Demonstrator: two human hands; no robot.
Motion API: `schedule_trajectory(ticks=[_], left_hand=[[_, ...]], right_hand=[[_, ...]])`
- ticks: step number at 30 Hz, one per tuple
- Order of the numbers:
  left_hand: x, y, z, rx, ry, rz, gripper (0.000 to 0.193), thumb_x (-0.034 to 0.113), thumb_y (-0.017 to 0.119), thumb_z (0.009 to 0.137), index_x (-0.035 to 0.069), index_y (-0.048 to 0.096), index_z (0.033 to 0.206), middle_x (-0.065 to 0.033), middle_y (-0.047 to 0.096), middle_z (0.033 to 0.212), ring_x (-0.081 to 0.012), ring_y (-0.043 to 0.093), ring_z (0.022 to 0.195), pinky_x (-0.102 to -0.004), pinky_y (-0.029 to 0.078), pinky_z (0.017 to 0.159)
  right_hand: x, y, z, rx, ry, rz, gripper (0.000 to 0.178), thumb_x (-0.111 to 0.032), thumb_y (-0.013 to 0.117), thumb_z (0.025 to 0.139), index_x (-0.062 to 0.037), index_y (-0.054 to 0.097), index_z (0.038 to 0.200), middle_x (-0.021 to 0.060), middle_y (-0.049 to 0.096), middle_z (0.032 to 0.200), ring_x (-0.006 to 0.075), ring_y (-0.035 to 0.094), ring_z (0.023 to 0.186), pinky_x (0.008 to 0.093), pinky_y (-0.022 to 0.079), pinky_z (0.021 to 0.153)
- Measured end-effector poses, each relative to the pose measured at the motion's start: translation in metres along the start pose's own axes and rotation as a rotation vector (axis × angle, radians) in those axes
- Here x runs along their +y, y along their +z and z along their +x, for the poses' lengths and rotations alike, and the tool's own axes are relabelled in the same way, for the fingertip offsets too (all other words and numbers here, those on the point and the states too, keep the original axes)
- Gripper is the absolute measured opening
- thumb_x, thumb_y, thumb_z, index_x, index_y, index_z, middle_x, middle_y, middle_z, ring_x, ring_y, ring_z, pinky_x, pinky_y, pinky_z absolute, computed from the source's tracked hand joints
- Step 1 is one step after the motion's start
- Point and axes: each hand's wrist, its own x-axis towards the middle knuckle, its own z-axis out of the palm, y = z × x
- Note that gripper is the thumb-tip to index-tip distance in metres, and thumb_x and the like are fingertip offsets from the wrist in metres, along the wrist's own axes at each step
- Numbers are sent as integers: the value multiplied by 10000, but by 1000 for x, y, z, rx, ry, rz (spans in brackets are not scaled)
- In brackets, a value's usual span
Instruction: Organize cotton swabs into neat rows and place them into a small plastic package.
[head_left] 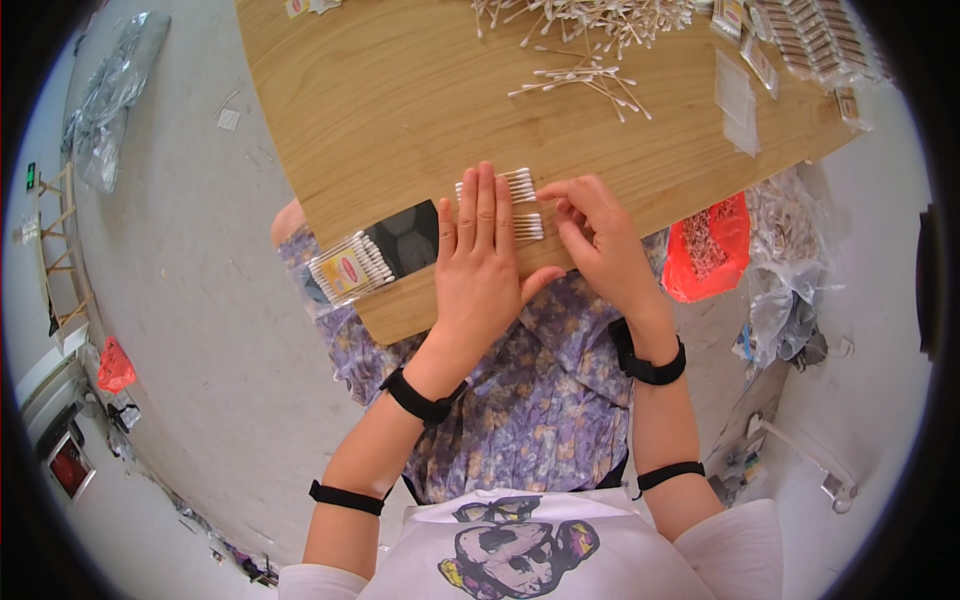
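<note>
My left hand lies flat, palm down, over two small rows of cotton swabs on the wooden table. The white tips stick out to the right of its fingers; their middles are hidden under it. Just right of these tips is my right hand, bent with thumb and forefinger apart. Its forefinger reaches the upper row's ends, and nothing shows in its grasp. To the left of my left hand lies a black sheet. Beside that, a clear packet of cotton swabs with a yellow and red label rests at the table's edge.
A big heap of loose swabs covers the table's far side, with a few scattered nearer. Clear plastic sleeves and stacked packets lie far right. Below the right edge hang a red bag and clear plastic bags.
</note>
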Motion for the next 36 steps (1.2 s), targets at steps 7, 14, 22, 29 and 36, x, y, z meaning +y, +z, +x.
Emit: schedule_trajectory(ticks=[7, 14, 22, 29, 36], left_hand=[[2, -1, 1, 17, -11, -2, 1120, 692, 620, 804, -80, 275, 1537, -232, 209, 1642, -360, 152, 1544, -528, 109, 1239], [1, -1, 0, 8, -17, -3, 1126, 686, 625, 804, -80, 259, 1543, -234, 205, 1642, -359, 141, 1547, -526, 105, 1240], [2, 0, 0, 12, -15, -7, 1118, 684, 619, 810, -80, 259, 1543, -236, 204, 1643, -360, 136, 1548, -527, 100, 1241], [2, 0, 1, 0, -13, -3, 1111, 688, 605, 820, -90, 267, 1537, -239, 202, 1642, -363, 130, 1548, -528, 99, 1241], [1, -1, 0, 5, -16, -26, 1108, 682, 608, 828, -95, 260, 1536, -243, 195, 1642, -364, 125, 1548, -528, 91, 1242]], right_hand=[[8, 4, 3, 24, -87, -88, 251, 15, 576, 878, -74, 653, 1100, 100, 593, 954, 259, 607, 869, 365, 501, 769], [2, 2, 4, -13, -38, -78, 274, 15, 575, 873, -79, 645, 1121, 105, 590, 940, 267, 599, 867, 377, 495, 768], [5, 6, 6, 16, -64, -145, 286, 0, 565, 880, -90, 638, 1142, 99, 585, 925, 268, 599, 866, 386, 494, 763], [4, 3, 7, 3, -59, -174, 251, -4, 564, 874, -99, 650, 1090, 93, 586, 920, 266, 598, 862, 387, 495, 764], [-2, 6, 8, 10, -16, -134, 266, -16, 552, 883, -106, 633, 1120, 96, 583, 927, 281, 600, 867, 400, 494, 771]])
